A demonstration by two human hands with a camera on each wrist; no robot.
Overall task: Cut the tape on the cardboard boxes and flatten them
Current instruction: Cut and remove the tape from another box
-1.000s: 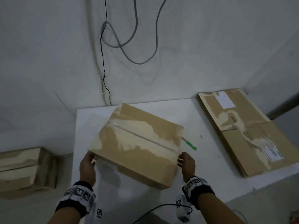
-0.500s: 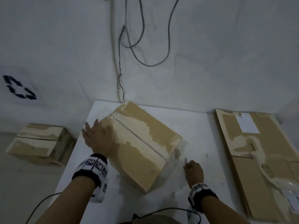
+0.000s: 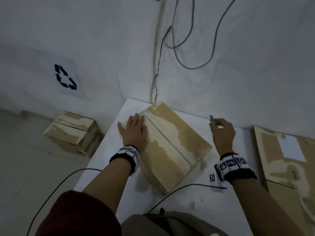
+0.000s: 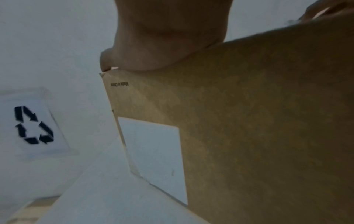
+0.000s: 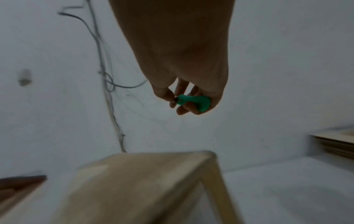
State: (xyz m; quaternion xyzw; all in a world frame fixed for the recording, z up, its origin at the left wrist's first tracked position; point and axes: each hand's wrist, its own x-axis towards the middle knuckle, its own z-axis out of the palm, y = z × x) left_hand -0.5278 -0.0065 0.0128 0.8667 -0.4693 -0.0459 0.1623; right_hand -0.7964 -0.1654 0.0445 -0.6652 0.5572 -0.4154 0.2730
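A taped cardboard box (image 3: 172, 143) stands on the white table (image 3: 221, 198), its clear tape running along the top seam. My left hand (image 3: 134, 132) lies flat on the box's far left top, fingers straight; the left wrist view shows my palm (image 4: 168, 39) pressing the box (image 4: 268, 121) at its upper edge. My right hand (image 3: 221, 132) hovers to the right of the box, above the table. It grips a small green-handled cutter (image 5: 193, 102), whose blade tip (image 3: 211, 117) sticks out past my fingers. The box (image 5: 143, 184) lies below and left of that hand.
A stack of flattened cardboard (image 3: 289, 167) lies on the table's right side. Another taped box (image 3: 73, 133) sits on the floor at the left, below a recycling sign (image 3: 65, 78) on the wall. Cables (image 3: 172, 48) hang down the wall behind the table.
My right hand picked the green cutter up from the table and lifted it beside the box. My left hand went from the box's side onto its top. The box has been turned.
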